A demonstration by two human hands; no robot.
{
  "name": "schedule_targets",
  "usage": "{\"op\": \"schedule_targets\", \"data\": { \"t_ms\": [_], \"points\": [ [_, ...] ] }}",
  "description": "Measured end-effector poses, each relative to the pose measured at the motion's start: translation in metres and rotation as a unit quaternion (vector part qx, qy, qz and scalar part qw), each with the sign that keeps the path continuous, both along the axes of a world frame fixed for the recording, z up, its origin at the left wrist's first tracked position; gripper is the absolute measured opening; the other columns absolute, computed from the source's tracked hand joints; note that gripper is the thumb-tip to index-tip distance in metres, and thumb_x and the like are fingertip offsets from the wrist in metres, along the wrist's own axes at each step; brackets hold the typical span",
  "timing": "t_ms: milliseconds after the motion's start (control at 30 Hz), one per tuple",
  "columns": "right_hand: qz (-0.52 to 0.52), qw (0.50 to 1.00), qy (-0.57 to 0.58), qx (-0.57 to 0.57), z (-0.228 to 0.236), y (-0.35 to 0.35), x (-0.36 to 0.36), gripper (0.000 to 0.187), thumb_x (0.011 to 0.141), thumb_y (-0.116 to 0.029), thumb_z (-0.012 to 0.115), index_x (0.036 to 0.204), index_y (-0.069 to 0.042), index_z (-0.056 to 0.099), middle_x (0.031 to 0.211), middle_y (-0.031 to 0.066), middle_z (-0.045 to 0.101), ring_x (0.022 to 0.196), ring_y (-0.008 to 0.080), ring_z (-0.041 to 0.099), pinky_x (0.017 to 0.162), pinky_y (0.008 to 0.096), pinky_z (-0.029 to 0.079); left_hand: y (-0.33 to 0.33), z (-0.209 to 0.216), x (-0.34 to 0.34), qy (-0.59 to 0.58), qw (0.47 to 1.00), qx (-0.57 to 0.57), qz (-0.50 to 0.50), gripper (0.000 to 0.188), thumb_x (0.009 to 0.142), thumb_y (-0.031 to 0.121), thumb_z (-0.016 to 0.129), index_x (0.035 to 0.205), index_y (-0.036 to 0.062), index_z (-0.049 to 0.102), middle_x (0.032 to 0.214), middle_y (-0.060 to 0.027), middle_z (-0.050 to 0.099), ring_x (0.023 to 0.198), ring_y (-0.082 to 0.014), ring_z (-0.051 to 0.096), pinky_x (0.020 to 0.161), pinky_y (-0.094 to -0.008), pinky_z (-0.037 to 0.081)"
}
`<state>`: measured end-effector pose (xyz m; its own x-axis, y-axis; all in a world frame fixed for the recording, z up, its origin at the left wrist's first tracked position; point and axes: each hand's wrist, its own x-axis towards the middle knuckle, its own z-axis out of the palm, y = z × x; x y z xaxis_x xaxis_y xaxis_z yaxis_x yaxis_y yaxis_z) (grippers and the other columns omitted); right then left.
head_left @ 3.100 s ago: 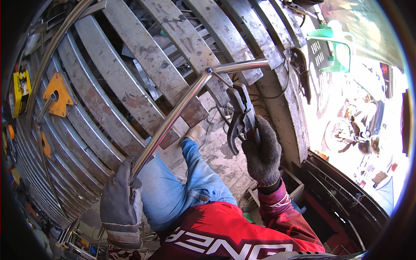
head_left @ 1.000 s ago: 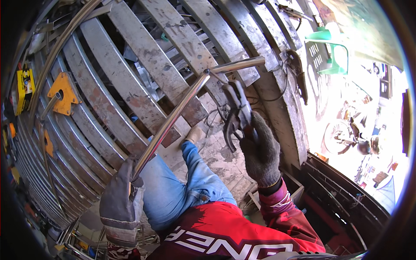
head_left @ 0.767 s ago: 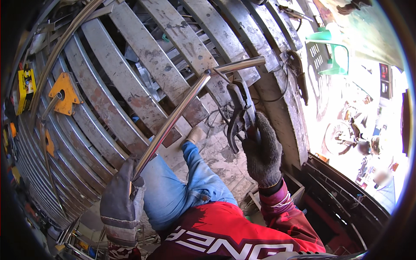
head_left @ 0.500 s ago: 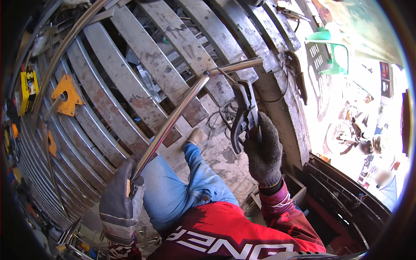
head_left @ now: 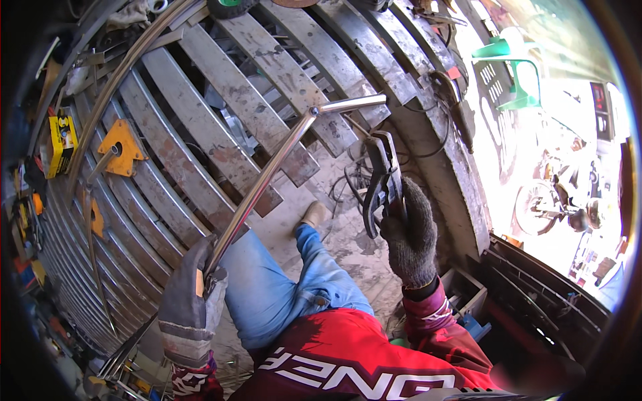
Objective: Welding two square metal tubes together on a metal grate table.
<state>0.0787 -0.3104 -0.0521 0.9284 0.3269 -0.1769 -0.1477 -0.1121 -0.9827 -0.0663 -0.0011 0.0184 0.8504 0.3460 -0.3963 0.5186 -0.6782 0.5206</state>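
In a grey work glove, my left hand (head_left: 194, 294) is closed around the lower end of a shiny metal tube (head_left: 267, 177). The tube slants up and away to a joint, where a shorter piece angles off to the right. My right hand (head_left: 411, 237), in a dark knitted glove, grips a black welding electrode holder (head_left: 382, 180). A thin electrode (head_left: 356, 125) sticks out of its jaws toward the tube. Its tip lies just below the short piece, right of the joint; whether they touch I cannot tell.
Under the tube is a bench of spaced metal slats (head_left: 234, 87). On its left lie an orange magnetic welding square (head_left: 120, 148), a yellow box (head_left: 61, 146) and a long curved tube (head_left: 127, 63). Cables (head_left: 351, 180) hang below. A green chair (head_left: 518, 73) and a motorcycle (head_left: 545, 207) stand at right.
The electrode tip has moved away from the tube's joint. The short piece has shifted left and looks foreshortened. Both grips are unchanged; the whole view has shifted slightly.
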Motion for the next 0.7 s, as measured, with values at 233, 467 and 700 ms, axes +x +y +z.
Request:
{"op": "schedule_targets", "data": {
  "t_ms": [233, 467, 700],
  "points": [
    [-0.007, 0.999, 0.033, -0.014, 0.006, -0.002, -0.006, 0.065, 0.095, 0.014, 0.054, 0.155, -0.001, 0.036, 0.152, 0.0149, 0.045, 0.138, 0.0245, 0.05, 0.111, 0.0374, 0.044, 0.009, 0.007, -0.01, 0.058, 0.995, -0.07, 0.047, 0.047, 0.09, 0.013, 0.074, 0.134, 0.0095, 0.058, 0.116, -0.0196, 0.069, 0.104, -0.0372, 0.069, 0.086, -0.0436, 0.055],
    [-0.044, 0.998, -0.015, -0.032, 0.014, 0.0, -0.005, 0.061, 0.092, 0.012, 0.053, 0.151, -0.002, 0.043, 0.139, 0.0082, 0.056, 0.109, 0.0127, 0.059, 0.086, 0.0267, 0.051, 0.014, 0.017, -0.006, -0.019, 0.999, 0.042, 0.013, 0.04, 0.093, 0.005, 0.068, 0.132, 0.0039, 0.06, 0.103, -0.0091, 0.065, 0.09, -0.0162, 0.063, 0.08, -0.0307, 0.053],
    [-0.011, 1.0, -0.027, -0.003, 0.016, -0.017, -0.016, 0.064, 0.095, 0.012, 0.056, 0.154, 0.0, 0.036, 0.154, 0.0165, 0.042, 0.14, 0.0251, 0.047, 0.114, 0.0392, 0.042, 0.021, -0.005, -0.003, -0.045, 0.979, 0.192, -0.042, 0.042, 0.087, 0.007, 0.072, 0.128, 0.0069, 0.061, 0.109, -0.02, 0.066, 0.1, -0.0403, 0.064, 0.089, -0.0474, 0.051]
  ]
}}
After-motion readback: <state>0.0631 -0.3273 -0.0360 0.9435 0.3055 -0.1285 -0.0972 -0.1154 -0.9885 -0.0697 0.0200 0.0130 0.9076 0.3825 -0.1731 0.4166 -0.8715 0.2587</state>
